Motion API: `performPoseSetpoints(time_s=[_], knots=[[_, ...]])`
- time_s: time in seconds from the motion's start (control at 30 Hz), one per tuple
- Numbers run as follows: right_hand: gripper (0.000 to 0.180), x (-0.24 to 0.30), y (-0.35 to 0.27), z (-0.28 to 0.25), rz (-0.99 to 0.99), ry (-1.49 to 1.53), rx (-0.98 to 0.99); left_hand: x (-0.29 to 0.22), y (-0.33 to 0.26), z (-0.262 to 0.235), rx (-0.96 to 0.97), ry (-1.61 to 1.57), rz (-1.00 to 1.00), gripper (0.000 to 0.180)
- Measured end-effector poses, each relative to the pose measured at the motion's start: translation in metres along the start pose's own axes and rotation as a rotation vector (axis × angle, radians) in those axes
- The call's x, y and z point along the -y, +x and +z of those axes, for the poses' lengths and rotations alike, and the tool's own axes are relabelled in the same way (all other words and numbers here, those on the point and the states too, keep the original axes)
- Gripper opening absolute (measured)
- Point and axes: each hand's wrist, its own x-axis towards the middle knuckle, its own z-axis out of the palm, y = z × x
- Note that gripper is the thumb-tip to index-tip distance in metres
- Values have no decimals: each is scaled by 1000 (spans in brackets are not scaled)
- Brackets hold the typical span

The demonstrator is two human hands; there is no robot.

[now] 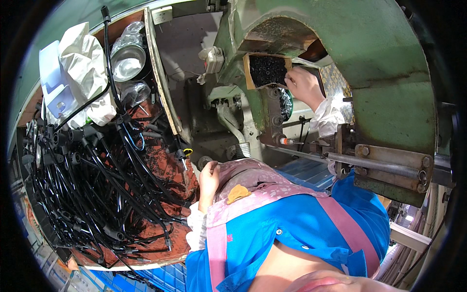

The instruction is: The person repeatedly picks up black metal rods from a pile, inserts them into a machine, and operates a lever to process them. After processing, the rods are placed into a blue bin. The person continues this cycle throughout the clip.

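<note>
My right hand [305,87] is at the right edge of a small open cardboard box [248,73]. Its fingertips are pinched together beside the small black ring-like parts [267,71] in the box; anything between them is too small to make out. Low in front of the pink apron [262,175], my left hand [209,181] is closed with its fingers curled. What it holds, if anything, is hidden. Below the box, a round green container [290,106] holds small shiny metal pieces, partly covered by the machine's bracket.
A big green machine frame [394,63] arches over my right arm, with a long spring [374,164] below. To the left, a wood-edged red bench [163,165] carries a heap of black cables [92,185], a metal bowl [128,63] and a white cloth bag [87,68].
</note>
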Motion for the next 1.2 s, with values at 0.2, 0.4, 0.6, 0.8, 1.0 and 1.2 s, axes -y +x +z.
performPoseSetpoints(time_s=[0.2,0.4,0.6,0.8,1.0,1.2], knots=[[16,-12,6,3,93,188,23,-13,-4,-2,-7,46,26,23],[15,-9,5,-8,287,494,102,-16,-8,-3,0,74,10,23],[14,-18,-2,-6,335,762,86,-17,-10,-4,7,89,24,23],[10,7,-64,-37,434,1093,171,-17,-6,-6,0,133,50,23],[11,3,-155,-22,424,1277,273,-21,-1,-4,7,198,135,23],[8,68,-159,-45,437,1357,167,-26,-4,0,55,218,131,26]])
